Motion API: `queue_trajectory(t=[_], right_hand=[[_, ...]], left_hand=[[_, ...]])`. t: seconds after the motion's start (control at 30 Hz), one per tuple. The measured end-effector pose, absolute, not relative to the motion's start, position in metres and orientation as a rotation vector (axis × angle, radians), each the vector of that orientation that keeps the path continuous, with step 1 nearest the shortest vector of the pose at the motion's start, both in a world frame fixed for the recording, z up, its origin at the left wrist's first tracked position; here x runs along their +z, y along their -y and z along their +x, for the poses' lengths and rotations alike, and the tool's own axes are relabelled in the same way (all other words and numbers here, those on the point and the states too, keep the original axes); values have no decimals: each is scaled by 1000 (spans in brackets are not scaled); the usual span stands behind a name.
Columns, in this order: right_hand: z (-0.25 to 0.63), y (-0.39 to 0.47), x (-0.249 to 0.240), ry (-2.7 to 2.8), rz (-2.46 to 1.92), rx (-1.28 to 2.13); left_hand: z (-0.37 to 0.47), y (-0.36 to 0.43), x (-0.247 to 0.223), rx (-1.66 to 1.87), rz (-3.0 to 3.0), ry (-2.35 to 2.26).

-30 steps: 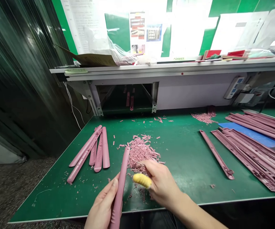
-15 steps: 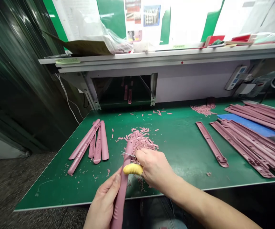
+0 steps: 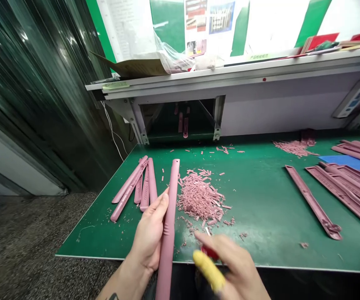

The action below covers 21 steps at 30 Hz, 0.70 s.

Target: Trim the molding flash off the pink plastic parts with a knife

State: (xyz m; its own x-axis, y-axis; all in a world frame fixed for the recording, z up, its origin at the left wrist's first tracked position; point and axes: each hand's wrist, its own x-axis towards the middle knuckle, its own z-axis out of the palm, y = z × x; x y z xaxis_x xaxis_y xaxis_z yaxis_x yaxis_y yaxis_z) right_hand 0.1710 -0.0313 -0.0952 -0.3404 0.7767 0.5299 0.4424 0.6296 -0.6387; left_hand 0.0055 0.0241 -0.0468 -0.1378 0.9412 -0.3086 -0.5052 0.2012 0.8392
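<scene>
My left hand is closed around a long pink plastic strip. The strip stands tilted, with a small hole at its upper end and ridges partway down. To its right, apart from it, my right hand is blurred by motion and closed on a small knife. Part of the knife's red handle shows, and a short pale blade tip sticks out past the fingers. A yellow finger cot covers one finger of that hand. Beyond the hands lies a heap of pink shavings.
Several finished-looking pink pieces lie at the left of the green table. More long pink pieces lie at the right, near a blue sheet. A shelf runs above the table's back, over a dark opening.
My right hand with the knife has come away from the strip, down and to the right. The left hand still holds the strip, now more fully visible. The view has swung left.
</scene>
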Motion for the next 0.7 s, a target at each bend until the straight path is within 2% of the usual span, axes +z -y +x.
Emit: queue_trajectory(t=[0.3,0.7], right_hand=[[169,6,-98,1806,-1033,462],[206,-47,-55,1489,-1122,315]], left_hand=[[15,-10,-54,1266,588,-1037],[28,18,-57,1095,577,-1034]])
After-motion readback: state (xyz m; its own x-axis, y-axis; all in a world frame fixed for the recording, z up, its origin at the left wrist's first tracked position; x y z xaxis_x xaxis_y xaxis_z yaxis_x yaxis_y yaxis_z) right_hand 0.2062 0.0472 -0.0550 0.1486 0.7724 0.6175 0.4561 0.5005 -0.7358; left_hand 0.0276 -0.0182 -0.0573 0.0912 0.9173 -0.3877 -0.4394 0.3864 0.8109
